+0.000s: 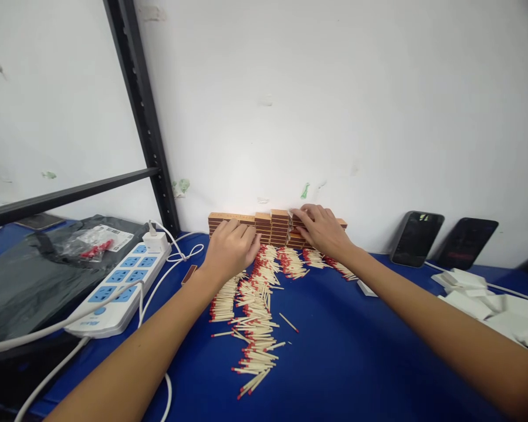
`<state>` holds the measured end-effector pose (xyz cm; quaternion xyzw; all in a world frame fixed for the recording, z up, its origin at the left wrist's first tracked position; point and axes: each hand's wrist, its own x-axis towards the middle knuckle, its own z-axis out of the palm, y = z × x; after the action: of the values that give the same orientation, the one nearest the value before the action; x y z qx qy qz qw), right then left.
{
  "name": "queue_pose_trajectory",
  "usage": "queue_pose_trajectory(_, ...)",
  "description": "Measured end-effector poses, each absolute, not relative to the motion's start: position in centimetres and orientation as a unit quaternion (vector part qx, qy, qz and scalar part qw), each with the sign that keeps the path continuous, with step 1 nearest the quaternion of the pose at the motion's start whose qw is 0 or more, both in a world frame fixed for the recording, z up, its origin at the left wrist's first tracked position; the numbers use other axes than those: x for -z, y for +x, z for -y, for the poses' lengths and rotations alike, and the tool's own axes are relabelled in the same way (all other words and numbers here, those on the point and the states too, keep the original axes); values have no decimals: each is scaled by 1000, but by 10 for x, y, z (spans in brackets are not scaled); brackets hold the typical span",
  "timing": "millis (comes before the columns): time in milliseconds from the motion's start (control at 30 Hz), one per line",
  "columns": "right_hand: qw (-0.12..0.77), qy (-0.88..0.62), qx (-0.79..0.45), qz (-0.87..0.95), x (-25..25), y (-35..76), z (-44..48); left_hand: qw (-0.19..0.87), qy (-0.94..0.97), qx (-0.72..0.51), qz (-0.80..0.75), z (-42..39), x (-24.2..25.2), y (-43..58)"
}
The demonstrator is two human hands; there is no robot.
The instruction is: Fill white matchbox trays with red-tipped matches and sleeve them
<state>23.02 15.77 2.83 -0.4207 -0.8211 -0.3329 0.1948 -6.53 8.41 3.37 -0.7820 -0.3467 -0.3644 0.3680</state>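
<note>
Stacked matchboxes (279,227) with orange-brown tops and dark striking sides stand in a row against the wall. My left hand (232,245) is closed, knuckles up, in front of the left stacks; whatever its fingers hold is hidden. On the right part of the row, my right hand (319,227) has its thumb and fingers bent around the matchboxes of a stack. Below both hands, many loose red-tipped matches (257,319) spread in bunches over the blue table. One single match (288,322) lies apart on the right.
A white power strip (123,284) with cables and a grey plastic bag (30,281) lie left. Two dark phones (418,238) lean near the wall at right, beside a pile of white pieces (488,302). A black metal frame (143,105) rises at the left.
</note>
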Motion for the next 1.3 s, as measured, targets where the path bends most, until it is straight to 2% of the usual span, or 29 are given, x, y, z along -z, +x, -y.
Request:
queue_pose_trajectory(233, 192, -414, 330, 826, -24, 238, -164, 377, -782, 358, 343, -83, -35, -66)
queue_pose_trajectory(433, 234, -395, 324, 827, -33, 242, -160, 381, -783, 355, 341, -82, -37, -66)
queue_pose_trajectory(633, 192, -384, 354, 831, -35, 247, -147, 391, -780, 355, 335, -82, -35, -65)
queue_pose_trajectory(867, 101, -357, 376, 849, -31, 243, -137, 377, -786, 348, 345, -84, -36, -66)
queue_pose_trajectory(1100, 107, -355, 399, 839, -26, 240, -146, 393, -778, 364, 327, -83, -38, -68)
queue_pose_trajectory(1300, 76, -343, 453, 820, -12, 244, -146, 423, -762, 388, 298, -82, -40, -66)
